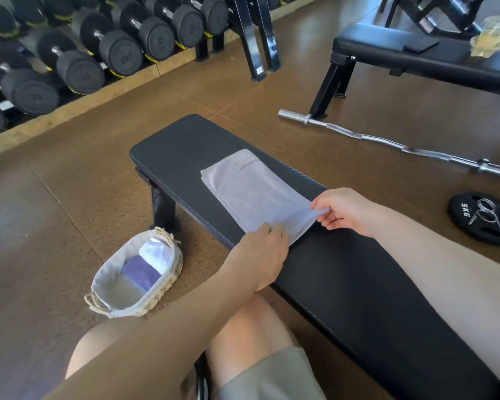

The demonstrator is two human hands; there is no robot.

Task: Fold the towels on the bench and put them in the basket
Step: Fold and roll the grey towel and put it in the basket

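Observation:
A light grey towel (250,192) with a printed logo lies folded lengthwise on the black bench (358,272). My left hand (261,254) grips its near left corner at the bench's edge. My right hand (344,210) pinches the near right corner, lifted a little off the pad. On the floor to the left of the bench stands a woven basket (168,290) with a cloth liner. Inside it lie a white towel (156,254), a purple towel (141,272) and a grey towel (126,290).
A dumbbell rack (70,53) runs along the far left. A curl bar (393,140) and a 5 kg plate (482,217) lie on the floor to the right. A second bench (433,59) stands at the back right. My knees (251,327) are below the bench edge.

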